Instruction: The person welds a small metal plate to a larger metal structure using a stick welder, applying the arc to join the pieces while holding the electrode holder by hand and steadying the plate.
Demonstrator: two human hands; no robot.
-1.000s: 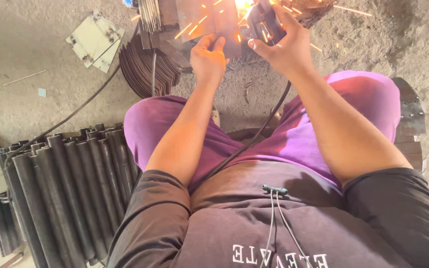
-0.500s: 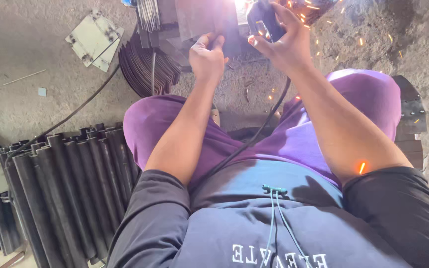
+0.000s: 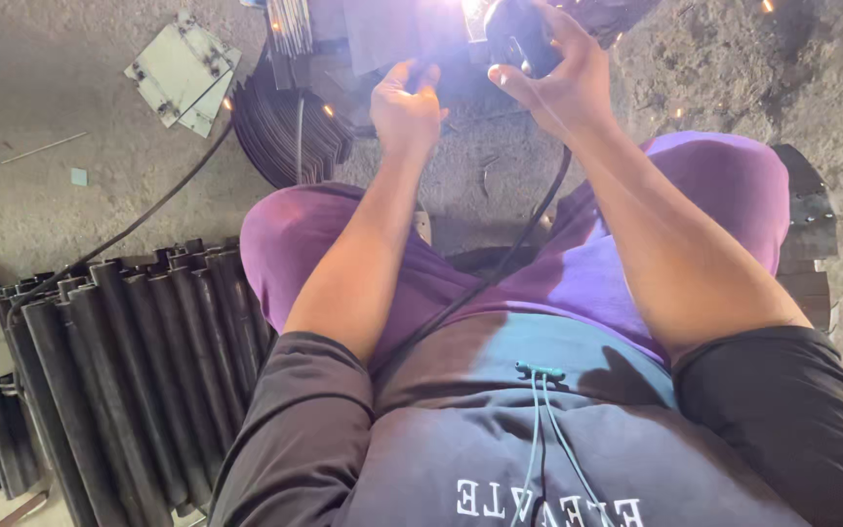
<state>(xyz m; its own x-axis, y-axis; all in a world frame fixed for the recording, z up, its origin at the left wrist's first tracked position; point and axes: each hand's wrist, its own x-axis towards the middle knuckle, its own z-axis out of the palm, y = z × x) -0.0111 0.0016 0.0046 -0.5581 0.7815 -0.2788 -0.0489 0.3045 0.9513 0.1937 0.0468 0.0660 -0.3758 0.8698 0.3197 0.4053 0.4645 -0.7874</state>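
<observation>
Rough grey concrete floor (image 3: 70,88) all around, and we're looking straight down on a person seated low over it, knees in purple trousers spread wide. Right hand (image 3: 560,83) is clenched around a dark handheld power tool (image 3: 514,39), fingers curled over its body, its black cable (image 3: 500,273) trailing back between the legs. Left hand (image 3: 405,102) is pinching the near edge of a flat dark metal plate (image 3: 382,34), thumb and fingertips closed on it, steadying it right beside the bright white glare and orange sparks (image 3: 465,12) where tool meets metal, up at the top edge of the view. Both forearms reach out, elbows bent over the thighs, wrists cocked upward. Risk, as I judge it: those bare fingers sit very close to the hot spot, and a slip of the plate or a kick from the tool could bring them into it; sparks are already scattering out to the right and could land on skin or cloth; the cable lies across the lap and could snag. Further out, a curved stack of thin dark metal strips (image 3: 285,127) to the left of the work, pale square metal plates (image 3: 182,73) beyond, and a row of dark steel tubes (image 3: 119,361) by the left knee.
</observation>
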